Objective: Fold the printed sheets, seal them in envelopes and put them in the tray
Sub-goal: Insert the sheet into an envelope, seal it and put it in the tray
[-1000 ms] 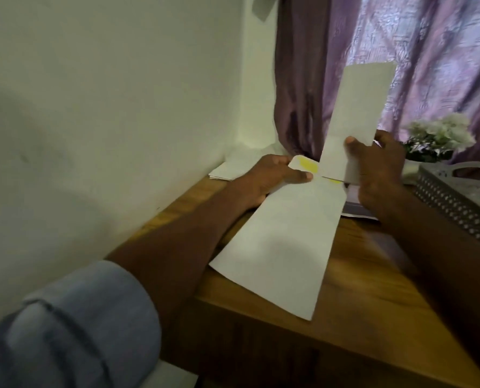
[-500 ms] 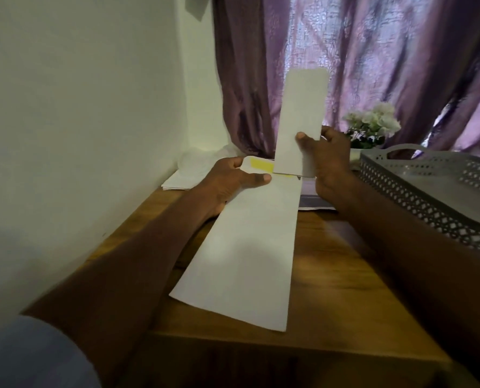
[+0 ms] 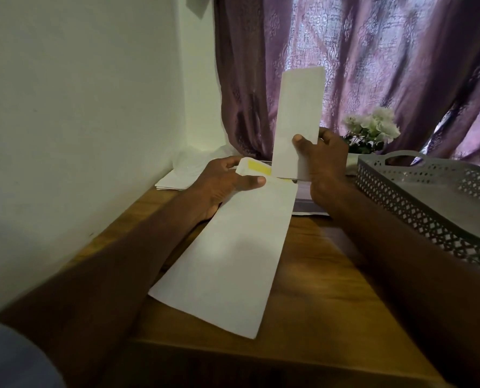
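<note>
A long white envelope [image 3: 233,261] lies slanted over the wooden table, its open flap with a yellow adhesive strip [image 3: 258,167] pointing away from me. My left hand [image 3: 227,182] grips the envelope at its mouth, thumb on top. My right hand [image 3: 321,161] pinches a folded white sheet [image 3: 297,116] that stands upright, its lower edge at the envelope's opening. The grey perforated tray [image 3: 418,197] sits at the right.
A stack of white envelopes or sheets [image 3: 182,175] lies in the far left corner against the white wall. More papers [image 3: 306,204] lie behind the envelope. White flowers [image 3: 373,127] and a purple curtain stand at the back. The table's near edge [image 3: 275,348] is close.
The view has swung left and settled; the tray came further into sight. Both hands keep their hold, with the folded sheet still upright at the envelope's mouth.
</note>
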`<state>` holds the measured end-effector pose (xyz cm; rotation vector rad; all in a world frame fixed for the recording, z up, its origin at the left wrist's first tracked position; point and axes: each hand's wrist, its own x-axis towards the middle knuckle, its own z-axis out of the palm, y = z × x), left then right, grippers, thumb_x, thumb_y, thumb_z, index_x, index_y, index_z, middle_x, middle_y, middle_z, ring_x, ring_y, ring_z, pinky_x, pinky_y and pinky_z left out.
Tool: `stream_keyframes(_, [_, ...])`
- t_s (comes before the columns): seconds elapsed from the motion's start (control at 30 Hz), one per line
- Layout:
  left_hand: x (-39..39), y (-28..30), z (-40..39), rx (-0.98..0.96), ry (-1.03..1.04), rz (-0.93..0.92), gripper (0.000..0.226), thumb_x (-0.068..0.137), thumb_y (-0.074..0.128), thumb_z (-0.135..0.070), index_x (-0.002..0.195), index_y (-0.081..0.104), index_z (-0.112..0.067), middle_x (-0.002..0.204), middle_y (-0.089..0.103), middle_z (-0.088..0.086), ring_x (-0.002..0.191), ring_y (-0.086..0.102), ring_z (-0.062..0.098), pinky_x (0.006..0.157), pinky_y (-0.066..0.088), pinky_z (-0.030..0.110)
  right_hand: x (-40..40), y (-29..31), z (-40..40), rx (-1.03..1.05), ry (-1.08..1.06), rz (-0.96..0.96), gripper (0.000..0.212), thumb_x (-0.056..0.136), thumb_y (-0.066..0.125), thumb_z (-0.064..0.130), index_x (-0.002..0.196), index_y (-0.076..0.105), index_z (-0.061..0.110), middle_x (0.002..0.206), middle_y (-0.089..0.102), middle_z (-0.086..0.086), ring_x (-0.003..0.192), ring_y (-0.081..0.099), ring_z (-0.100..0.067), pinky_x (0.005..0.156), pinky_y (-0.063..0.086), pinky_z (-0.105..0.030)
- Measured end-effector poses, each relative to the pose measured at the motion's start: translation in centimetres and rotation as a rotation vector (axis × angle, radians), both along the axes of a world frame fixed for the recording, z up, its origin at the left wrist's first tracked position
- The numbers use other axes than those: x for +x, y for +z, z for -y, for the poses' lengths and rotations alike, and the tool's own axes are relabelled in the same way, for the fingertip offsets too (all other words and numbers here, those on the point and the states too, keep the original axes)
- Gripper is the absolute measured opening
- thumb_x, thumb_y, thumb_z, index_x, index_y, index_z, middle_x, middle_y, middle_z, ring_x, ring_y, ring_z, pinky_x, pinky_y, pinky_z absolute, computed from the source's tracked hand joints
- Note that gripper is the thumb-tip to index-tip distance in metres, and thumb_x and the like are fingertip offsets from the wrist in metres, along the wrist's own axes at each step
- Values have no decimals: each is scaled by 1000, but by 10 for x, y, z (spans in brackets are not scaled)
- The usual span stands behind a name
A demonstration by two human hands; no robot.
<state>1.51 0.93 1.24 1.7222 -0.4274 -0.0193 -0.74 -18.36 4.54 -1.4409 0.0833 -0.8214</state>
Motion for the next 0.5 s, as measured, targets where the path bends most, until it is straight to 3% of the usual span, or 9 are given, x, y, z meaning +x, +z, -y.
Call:
stream_keyframes(0.33, [-6,4,0,46,31,18,67,77,90,-30,137,63,-18,132,70,5,122,65,25,111,50,46,4,-1,-2,45,71,-69,27,87,79,14,113,71,10,109,76,-6,89,72,-19,72,61,-29])
stream_keyframes(0.5, [-8,4,2,13,7,1,53,77,90,-18,126,69,-19,120,75,1,114,69,21,107,54,42,1,-4,-4,18,130,-157,32,87,80,17,117,69,9,115,74,-9,104,70,-28,90,59,-43])
